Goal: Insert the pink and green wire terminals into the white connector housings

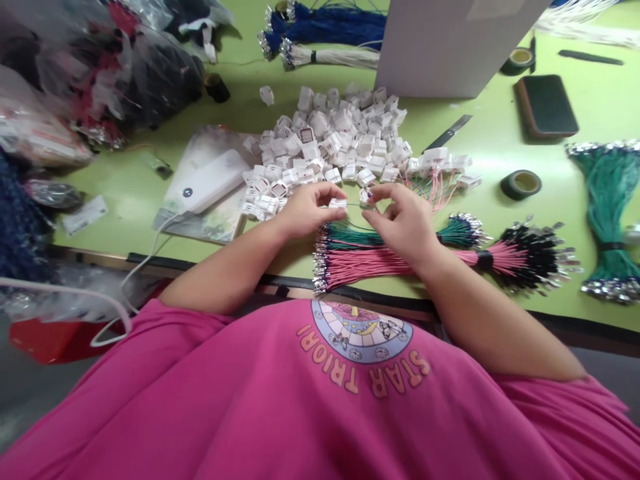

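My left hand (309, 208) pinches a white connector housing (338, 204) between thumb and fingertips. Just to its right, my right hand (403, 219) has its fingertips closed on a small white and silver piece (366, 197). A thin green wire (353, 205) spans the short gap between the two. Behind both hands lies a heap of white connectors (325, 137). Close to my right hand are a bundle of green wires (350, 235) and a bundle of pink wires (367, 262) with metal terminals at the ends.
A white power bank (215, 181) with a cable lies left of the heap. A grey box (445, 47) stands behind it. Right are a cutter (449, 133), a tape roll (521, 184), a phone (546, 105) and green wires (611, 200). Plastic bags (155, 73) sit at the left.
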Available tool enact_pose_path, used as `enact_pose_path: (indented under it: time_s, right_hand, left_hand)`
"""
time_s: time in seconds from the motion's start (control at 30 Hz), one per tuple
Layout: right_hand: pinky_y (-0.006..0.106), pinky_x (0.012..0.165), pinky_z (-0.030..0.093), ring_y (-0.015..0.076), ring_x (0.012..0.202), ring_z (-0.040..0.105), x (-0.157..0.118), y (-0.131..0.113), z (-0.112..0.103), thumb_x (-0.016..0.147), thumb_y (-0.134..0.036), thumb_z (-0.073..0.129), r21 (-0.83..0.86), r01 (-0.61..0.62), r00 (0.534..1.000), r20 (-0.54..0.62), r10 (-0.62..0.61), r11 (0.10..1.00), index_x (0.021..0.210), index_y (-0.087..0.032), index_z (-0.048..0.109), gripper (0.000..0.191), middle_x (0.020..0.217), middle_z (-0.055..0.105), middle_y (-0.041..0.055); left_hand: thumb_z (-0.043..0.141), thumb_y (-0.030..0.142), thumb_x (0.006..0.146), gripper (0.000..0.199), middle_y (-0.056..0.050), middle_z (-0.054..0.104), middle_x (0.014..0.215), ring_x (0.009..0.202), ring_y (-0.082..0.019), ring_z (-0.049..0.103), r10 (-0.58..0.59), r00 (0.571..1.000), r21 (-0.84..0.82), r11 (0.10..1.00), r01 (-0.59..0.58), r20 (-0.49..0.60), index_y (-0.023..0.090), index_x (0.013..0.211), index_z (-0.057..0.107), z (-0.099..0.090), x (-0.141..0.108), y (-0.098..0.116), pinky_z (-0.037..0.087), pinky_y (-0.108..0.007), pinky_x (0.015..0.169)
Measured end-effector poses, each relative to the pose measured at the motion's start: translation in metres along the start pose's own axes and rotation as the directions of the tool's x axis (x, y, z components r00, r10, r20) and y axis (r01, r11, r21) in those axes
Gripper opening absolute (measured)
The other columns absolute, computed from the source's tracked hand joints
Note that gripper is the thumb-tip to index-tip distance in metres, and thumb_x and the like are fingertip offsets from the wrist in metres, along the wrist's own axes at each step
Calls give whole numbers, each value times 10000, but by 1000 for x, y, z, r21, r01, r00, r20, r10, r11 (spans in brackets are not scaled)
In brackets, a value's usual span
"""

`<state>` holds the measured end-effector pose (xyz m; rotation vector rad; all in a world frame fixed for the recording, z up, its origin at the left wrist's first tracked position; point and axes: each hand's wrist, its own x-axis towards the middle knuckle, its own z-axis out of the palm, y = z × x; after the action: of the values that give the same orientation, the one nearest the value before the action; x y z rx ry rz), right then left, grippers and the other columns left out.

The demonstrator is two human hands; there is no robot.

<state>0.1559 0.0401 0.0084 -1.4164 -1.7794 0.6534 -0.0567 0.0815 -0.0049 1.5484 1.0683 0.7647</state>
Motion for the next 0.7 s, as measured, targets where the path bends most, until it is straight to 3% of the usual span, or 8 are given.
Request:
enact_pose_path:
  time_s: [0.1, 0.17, 0.23, 0.43, 0.57, 0.7]
  right_hand:
    - [308, 723, 486, 131, 652, 578, -9, -4, 0, 864, -272, 602, -28, 182, 980, -71, -183, 983, 901, -196, 694, 125, 881, 715, 40]
    - [297, 733, 491, 151, 722, 627, -14, -5, 2, 917, -272, 551, -7, 283, 958, -45, -283, 959, 835, -190, 695, 185, 804, 703, 44]
    - [290, 733, 486, 161, 758, 652, -16, -4, 5, 940, -273, 526, -7, 294, 956, 23, -293, 956, 841, -185, 713, 229, 787, 712, 48]
    - [301, 722, 430, 181, 757, 640, -8, -3, 2, 927, -278, 511, -135, 72, 975, 217, -41, 988, 835, -173, 735, 264, 825, 738, 64]
    - [274, 659, 388, 148, 671, 578, -3, -5, -3, 850, -266, 564, -12, -87, 945, 314, 86, 996, 757, -173, 719, 203, 699, 685, 10]
    - [274, 658, 380, 131, 644, 532, 0, -6, -3, 801, -265, 574, 114, -199, 931, 333, 151, 973, 700, -162, 693, 186, 627, 615, -15]
  left_hand:
    - [861, 302, 665, 387, -31, 680, 852, 741, -120, 606, -59, 998, -102, 993, 61, 19, 140, 967, 683, -3, -2, 4, 502, -289, 726]
    - [882, 306, 646, 421, -23, 681, 846, 732, -112, 613, -71, 997, -153, 985, 77, 44, 142, 974, 676, -4, -4, 6, 503, -278, 720]
    - [898, 309, 628, 440, -17, 688, 857, 734, -108, 623, -72, 996, -201, 976, 82, 59, 151, 971, 670, -3, -4, 7, 512, -271, 726]
    - [895, 362, 653, 440, -30, 702, 906, 770, -122, 648, -40, 997, -222, 973, 55, 73, 164, 974, 669, -1, -5, 3, 538, -288, 754]
    - [896, 347, 663, 431, -26, 700, 899, 770, -114, 644, -28, 996, -253, 966, 48, 84, 155, 976, 670, -1, -5, 4, 535, -273, 739]
    - [920, 318, 636, 448, -16, 700, 877, 755, -96, 648, -26, 994, -316, 947, 58, 104, 142, 965, 672, 0, -5, 1, 534, -244, 731]
